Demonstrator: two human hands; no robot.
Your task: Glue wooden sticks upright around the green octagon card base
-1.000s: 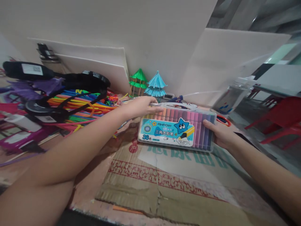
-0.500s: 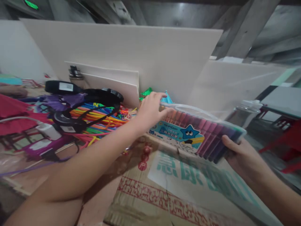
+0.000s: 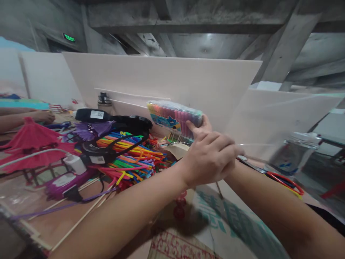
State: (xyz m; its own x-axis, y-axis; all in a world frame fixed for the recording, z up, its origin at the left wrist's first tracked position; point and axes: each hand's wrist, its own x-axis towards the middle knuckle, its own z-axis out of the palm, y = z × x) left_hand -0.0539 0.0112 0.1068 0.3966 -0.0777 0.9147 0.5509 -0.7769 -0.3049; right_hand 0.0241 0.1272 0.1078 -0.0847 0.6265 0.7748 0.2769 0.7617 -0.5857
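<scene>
Bare forearms (image 3: 129, 212), bare hands (image 3: 208, 158)

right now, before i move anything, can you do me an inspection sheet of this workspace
surface: printed brown cardboard sheet on a pinkish tabletop
things: clear plastic case of coloured markers, held up off the cardboard
clutter: multicoloured fuzzy craft stems, black strapped gear, pink paper umbrella shapes, red-handled scissors
hands: right hand grips the case's end; left hand crosses in front of the right wrist, its hold unclear
cables: thin white cable running to a white plug by a purple device
surroundings: upright white boards, concrete beams, another person's hand at far left
</scene>
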